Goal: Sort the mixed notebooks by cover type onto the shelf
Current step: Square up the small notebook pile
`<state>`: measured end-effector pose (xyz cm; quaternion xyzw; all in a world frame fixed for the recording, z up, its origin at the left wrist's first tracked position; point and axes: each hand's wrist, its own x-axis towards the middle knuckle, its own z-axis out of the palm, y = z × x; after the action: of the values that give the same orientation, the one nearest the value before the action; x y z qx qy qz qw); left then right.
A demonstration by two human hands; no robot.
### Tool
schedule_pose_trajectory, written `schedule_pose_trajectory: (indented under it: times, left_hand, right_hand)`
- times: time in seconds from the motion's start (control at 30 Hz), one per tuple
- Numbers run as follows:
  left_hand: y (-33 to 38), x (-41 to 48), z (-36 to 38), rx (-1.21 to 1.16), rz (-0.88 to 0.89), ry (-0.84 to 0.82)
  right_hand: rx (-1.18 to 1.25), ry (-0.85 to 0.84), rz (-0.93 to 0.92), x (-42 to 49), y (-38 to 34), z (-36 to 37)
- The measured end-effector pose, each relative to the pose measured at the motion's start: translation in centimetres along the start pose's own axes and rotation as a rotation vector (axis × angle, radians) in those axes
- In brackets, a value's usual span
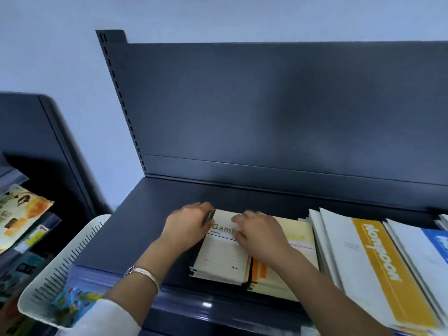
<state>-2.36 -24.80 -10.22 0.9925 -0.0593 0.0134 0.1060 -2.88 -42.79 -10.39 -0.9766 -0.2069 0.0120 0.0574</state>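
Closest to me, the person's left wrist wears a metal bangle, beside a white slotted basket at the near left corner of the dark shelf. Just past the shelf's front edge lies a cream notebook on top of a small pile. It touches a second cream pile with orange stripes to its right. The left hand has its grip closed round the cream notebook's far left corner, fingers curled over the edge. The right hand lies on the cover with bent fingers. Through the blur I cannot tell whether that grip pinches anything. Further right lie white-and-yellow notebooks, overlapping one another, then a blue-and-white one. Behind everything rises the shelf's dark back panel.
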Motion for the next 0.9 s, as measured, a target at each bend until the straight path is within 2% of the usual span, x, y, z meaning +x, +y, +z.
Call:
schedule_pose_trajectory:
  times: [0.1,0.23,0.47,0.7,0.83,0.9]
  left_hand:
    - [-1.2,0.2,0.5,-0.089,-0.034,-0.126]
    - [-1.4,0.0,1.5,-0.487,-0.119,-0.298]
    - [-0.5,0.1,1.7,-0.923,-0.337,-0.27]
    - [-0.7,2.0,2.3,-1.22,-0.641,-0.314]
    - [-0.5,2.7,2.4,-1.316,-0.695,-0.318]
    - [0.1,2.4,2.2,-1.3,-0.662,-0.343]
  right_hand:
    - [-0.031,-0.007,0.089,-0.5,-1.4,0.5]
    - [-0.063,-0.027,0.2,-1.2,-2.6,0.8]
    - [-0.073,-0.103,0.219,-1.5,-3.3,1.2]
    - [-0.055,-0.121,0.16,-1.8,-2.4,1.2]
    - [0.004,-0.092,0.156,-2.4,-2.2,1.2]
    - [0.046,-0.082,0.156,-2.6,-2.1,1.1]
